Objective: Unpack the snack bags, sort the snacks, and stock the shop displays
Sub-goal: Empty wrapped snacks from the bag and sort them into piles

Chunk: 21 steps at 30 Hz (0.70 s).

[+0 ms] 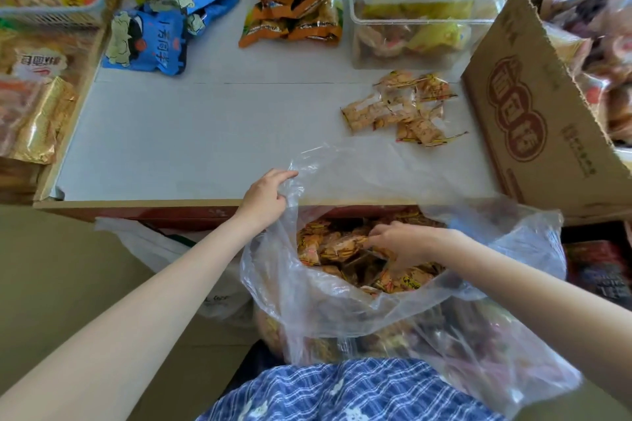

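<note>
Clear bag [342, 301]: large, thin plastic, stood open below the front edge of the counter [205, 133], against the person's lap; filled with small orange-and-yellow snack packets [328, 246].
Left hand [265, 196]: fingers curled round the bag's rim, holding the mouth open and up.
Right hand [398, 243]: reached inside the bag, fingers closed on one or more packets; exact count could not be told.
Step in hand: unpacking, judged early, since the bag looked nearly full.
Next move: likely called for lifting the handful clear of the rim and laying it with the matching pile.
Sorted pile [403, 109]: same small packets, loose on the counter, just beside the carton.
Carton [533, 102]: brown cardboard, large red Chinese characters on its side, not read with certainty.
Blue packs [150, 41]: far left of the counter; white characters, partly legible.
Orange-green packs [297, 0]: heaped at the back; print too small.
Clear tub [410, 41]: held yellow-wrapped snacks.
Packet print: black marks on yellow, unreadable.
</note>
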### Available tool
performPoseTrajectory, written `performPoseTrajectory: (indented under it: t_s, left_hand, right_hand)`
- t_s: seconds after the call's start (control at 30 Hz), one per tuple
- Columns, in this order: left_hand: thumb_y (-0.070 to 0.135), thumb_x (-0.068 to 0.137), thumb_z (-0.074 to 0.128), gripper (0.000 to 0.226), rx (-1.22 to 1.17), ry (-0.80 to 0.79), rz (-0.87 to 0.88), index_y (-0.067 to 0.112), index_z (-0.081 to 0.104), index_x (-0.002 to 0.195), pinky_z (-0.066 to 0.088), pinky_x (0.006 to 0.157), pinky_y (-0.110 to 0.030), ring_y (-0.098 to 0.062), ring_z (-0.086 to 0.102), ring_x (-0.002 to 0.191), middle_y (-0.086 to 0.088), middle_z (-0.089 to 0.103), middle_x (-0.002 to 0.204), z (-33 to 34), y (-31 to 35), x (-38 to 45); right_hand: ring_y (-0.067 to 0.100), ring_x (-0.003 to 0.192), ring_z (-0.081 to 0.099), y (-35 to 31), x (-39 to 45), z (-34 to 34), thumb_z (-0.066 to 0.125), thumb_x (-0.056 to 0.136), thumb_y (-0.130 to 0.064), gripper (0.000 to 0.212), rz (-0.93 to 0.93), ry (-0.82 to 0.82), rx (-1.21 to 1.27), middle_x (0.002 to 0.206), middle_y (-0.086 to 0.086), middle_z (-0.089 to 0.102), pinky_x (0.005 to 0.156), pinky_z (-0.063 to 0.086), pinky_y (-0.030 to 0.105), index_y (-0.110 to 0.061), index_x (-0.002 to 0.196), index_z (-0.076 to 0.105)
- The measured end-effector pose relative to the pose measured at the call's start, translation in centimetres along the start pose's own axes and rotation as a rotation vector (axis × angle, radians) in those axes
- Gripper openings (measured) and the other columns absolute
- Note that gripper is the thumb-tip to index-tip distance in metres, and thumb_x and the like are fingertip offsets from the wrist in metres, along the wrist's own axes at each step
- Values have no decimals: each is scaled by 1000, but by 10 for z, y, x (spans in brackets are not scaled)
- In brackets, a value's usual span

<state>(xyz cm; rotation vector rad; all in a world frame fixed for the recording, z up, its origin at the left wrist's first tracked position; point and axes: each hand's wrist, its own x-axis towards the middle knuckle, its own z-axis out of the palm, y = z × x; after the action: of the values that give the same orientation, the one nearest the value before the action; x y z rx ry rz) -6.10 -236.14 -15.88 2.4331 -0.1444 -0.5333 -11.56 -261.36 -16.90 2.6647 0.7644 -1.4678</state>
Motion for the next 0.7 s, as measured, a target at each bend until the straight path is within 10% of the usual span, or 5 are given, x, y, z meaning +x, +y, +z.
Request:
performPoseTrajectory:
  t_s: [0.17,0.37,0.53,0.7]
  left_hand:
    - [-9,88,39,56,14,-13,-4,17,46,137,31,96,-19,-19,40,130,-1,42,142,-1,1,-2]
    - [-9,88,39,56,35,-3,-9,18,46,137,31,94,-18,-19,40,129,0,42,142,-6,0,-5]
    - [-10,87,40,56,22,21,-16,17,48,135,30,97,-19,-20,40,130,-1,43,141,-12,-5,2]
    - [-10,86,40,56,11,2,-12,17,49,134,34,102,-24,-21,43,128,-1,44,140,-10,0,4]
  right_hand:
    - [27,132,38,-14,31,2,58,91,-29,71,81,309,117,152,6,28,100,43,36,-22,149,19]
    - [28,100,52,-44,56,0,46,92,-2,20,100,360,-77,100,9,63,64,41,36,-5,104,62]
    - [22,83,65,4,9,-51,58,91,-13,15,113,728,468,92,7,70,74,50,27,-6,94,71]
    - [9,55,50,72,-32,-110,62,88,-11,11,316,1183,1186,67,-2,60,52,40,18,-9,79,67]
